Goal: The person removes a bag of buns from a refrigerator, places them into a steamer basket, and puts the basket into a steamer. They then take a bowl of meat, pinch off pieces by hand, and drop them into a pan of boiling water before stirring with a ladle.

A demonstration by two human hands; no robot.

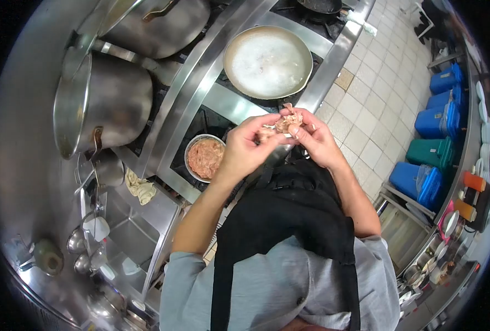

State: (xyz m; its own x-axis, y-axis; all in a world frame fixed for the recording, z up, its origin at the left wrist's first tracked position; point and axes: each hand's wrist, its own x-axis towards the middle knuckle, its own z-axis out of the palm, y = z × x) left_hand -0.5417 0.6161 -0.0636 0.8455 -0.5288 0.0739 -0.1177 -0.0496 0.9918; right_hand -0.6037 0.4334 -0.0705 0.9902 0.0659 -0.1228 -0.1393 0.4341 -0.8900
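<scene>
Both hands meet in front of the black apron, just below a wide round pan. My left hand [251, 144] is closed, its fingers pinching the left side of a piece of pinkish-brown meat [289, 122]. My right hand [315, 140] grips the same meat from the right, thumb on top. The pan [268, 62] on the stove holds a whitish, foamy or cloudy liquid. Left of my left forearm, a smaller round container [186, 160] holds pinkish ground or shredded meat [205, 158].
Two large metal pots [115, 102] stand at the upper left. A sink [137, 237], a cloth [140, 187] and hanging ladles are at the lower left. A dark pan [319, 5] sits at the top. Blue bins [437, 121] and a green bin [429, 151] line the right.
</scene>
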